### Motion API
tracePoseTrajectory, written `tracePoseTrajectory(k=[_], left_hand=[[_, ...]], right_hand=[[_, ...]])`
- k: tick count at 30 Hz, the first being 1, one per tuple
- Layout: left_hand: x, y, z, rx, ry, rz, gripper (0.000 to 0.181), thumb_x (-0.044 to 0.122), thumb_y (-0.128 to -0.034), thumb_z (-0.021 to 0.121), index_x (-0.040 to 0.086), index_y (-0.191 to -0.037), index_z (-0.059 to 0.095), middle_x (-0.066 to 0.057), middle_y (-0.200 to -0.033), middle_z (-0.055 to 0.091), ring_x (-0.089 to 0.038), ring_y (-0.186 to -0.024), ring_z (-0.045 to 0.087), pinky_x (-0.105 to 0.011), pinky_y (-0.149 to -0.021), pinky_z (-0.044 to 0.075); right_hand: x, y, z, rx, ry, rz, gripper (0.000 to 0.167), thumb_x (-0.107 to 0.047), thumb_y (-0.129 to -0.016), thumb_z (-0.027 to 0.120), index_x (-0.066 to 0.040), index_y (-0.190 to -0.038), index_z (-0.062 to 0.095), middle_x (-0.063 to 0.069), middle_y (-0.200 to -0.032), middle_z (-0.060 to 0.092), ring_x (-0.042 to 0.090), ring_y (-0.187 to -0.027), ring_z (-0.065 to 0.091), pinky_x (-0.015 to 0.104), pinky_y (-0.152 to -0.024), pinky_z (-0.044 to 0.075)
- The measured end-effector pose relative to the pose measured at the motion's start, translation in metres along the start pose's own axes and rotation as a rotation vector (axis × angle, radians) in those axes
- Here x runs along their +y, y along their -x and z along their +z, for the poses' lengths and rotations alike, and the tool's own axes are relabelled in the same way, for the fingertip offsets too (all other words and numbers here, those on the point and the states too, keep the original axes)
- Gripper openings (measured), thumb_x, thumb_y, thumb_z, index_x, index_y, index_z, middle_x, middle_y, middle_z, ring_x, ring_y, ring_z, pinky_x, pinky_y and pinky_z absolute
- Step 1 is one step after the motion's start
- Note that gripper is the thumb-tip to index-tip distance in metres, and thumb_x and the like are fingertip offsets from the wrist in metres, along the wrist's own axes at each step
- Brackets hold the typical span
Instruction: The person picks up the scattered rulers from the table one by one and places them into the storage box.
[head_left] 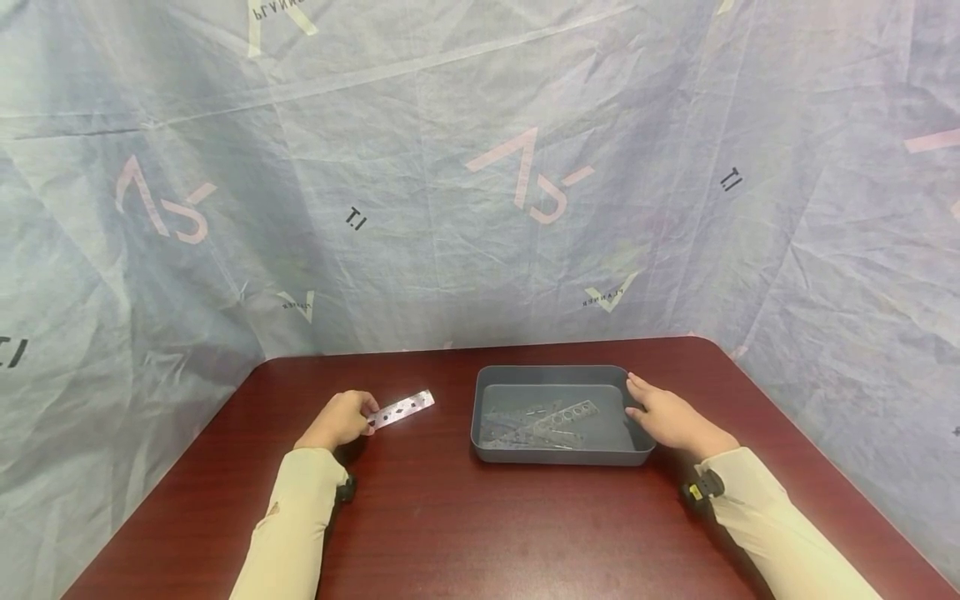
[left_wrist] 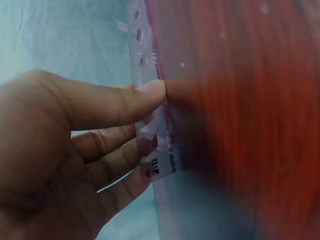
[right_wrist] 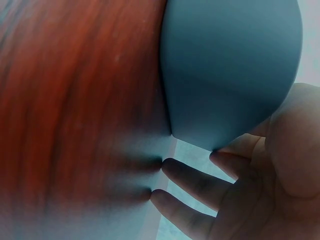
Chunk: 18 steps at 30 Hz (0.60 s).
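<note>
My left hand [head_left: 347, 417] pinches the near-left end of a clear stencil ruler [head_left: 405, 407] with cut-out shapes. In the left wrist view, the thumb lies on one face of the ruler [left_wrist: 144, 60] and the other fingers are behind it. Its far end points right, toward a grey tray [head_left: 562, 457]. My right hand [head_left: 671, 418] holds the tray's right wall, thumb over the rim on the inner side. The right wrist view shows fingers along the outside of the tray [right_wrist: 230, 65]; the thumb's tip is hidden there. Several clear rulers [head_left: 577, 411] lie crossed inside the tray.
The dark red wooden table [head_left: 480, 533] carries the tray right of centre, toward the back. A pale printed cloth [head_left: 420, 250] hangs behind the table and on both sides.
</note>
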<state>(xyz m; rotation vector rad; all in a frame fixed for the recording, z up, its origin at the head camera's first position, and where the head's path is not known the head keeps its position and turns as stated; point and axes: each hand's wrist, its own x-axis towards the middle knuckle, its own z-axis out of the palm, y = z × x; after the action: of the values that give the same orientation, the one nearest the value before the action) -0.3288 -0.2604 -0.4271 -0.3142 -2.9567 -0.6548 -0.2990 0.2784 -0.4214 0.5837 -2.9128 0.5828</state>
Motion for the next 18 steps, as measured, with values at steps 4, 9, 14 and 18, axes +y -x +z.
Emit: tracePoseTrajectory(k=[4,9,14,18], left_hand=[[0.002,0.0,0.0,-0.006,0.01,-0.001,0.025,-0.007,-0.0706,0.077,0.006,-0.091,0.071,-0.006,-0.083,0.066,-0.022,-0.078,0.059,-0.04,-0.073,0.05],[0.003,-0.001,0.0,-0.015,0.031,0.002,0.026,-0.009,-0.0692,0.075,0.006,-0.09,0.07,-0.003,-0.078,0.066,-0.019,-0.073,0.058,-0.035,-0.067,0.048],[0.007,-0.002,-0.002,-0.012,0.084,0.005,0.028,-0.015,-0.0731,0.059,0.005,-0.09,0.069,-0.004,-0.075,0.063,-0.017,-0.067,0.057,-0.03,-0.054,0.047],[0.014,-0.004,-0.006,0.005,0.068,0.064,0.026,-0.014,-0.0774,0.057,0.005,-0.089,0.07,-0.002,-0.075,0.064,-0.017,-0.069,0.058,-0.033,-0.061,0.048]], right_hand=[[-0.001,0.001,-0.001,-0.003,-0.008,-0.006,0.057,-0.013,-0.098,0.058,0.016,-0.144,0.037,0.03,-0.154,0.03,0.049,-0.138,0.034,0.062,-0.109,0.031],[0.0,0.002,-0.001,-0.005,-0.011,-0.006,0.057,-0.013,-0.099,0.058,0.015,-0.144,0.037,0.03,-0.155,0.03,0.049,-0.139,0.034,0.062,-0.108,0.031],[0.001,0.001,-0.001,-0.003,-0.008,-0.009,0.057,-0.013,-0.099,0.058,0.015,-0.144,0.038,0.03,-0.155,0.03,0.048,-0.138,0.034,0.061,-0.108,0.032],[0.001,0.0,-0.002,-0.006,-0.005,-0.005,0.057,-0.013,-0.099,0.058,0.015,-0.144,0.038,0.029,-0.155,0.029,0.048,-0.138,0.035,0.061,-0.108,0.032]])
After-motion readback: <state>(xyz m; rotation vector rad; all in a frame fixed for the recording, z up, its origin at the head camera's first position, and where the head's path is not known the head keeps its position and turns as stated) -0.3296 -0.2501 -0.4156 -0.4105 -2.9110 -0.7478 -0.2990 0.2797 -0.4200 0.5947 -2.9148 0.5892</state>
